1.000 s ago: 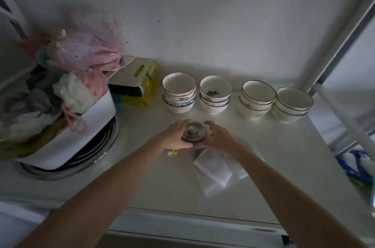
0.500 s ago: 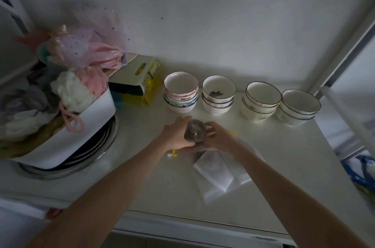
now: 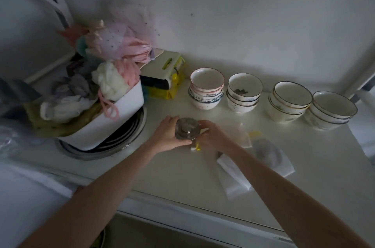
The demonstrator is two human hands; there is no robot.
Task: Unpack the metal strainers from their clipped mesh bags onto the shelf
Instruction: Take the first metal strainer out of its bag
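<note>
A round metal strainer [image 3: 187, 127] is held just above the white shelf [image 3: 182, 183], in front of the bowls. My left hand [image 3: 167, 133] grips its left side and my right hand [image 3: 213, 136] holds its right side. Under my right hand a small yellow clip [image 3: 197, 146] shows. To the right lies a white mesh bag [image 3: 269, 155] with a dark round strainer inside and a yellow clip [image 3: 254, 133] at its top. An empty flat mesh bag [image 3: 233, 178] lies beneath my right forearm.
Four stacks of bowls [image 3: 207, 90] [image 3: 244, 91] [image 3: 290, 100] [image 3: 332, 108] line the back. A white tub [image 3: 113, 118] heaped with cloths and pink netting sits on metal lids at the left. A yellow-and-white package [image 3: 164, 77] lies behind it.
The camera has shifted, so the scene sits further right. Both hands stay on the strainer; a second bagged strainer has come into sight at the right.
</note>
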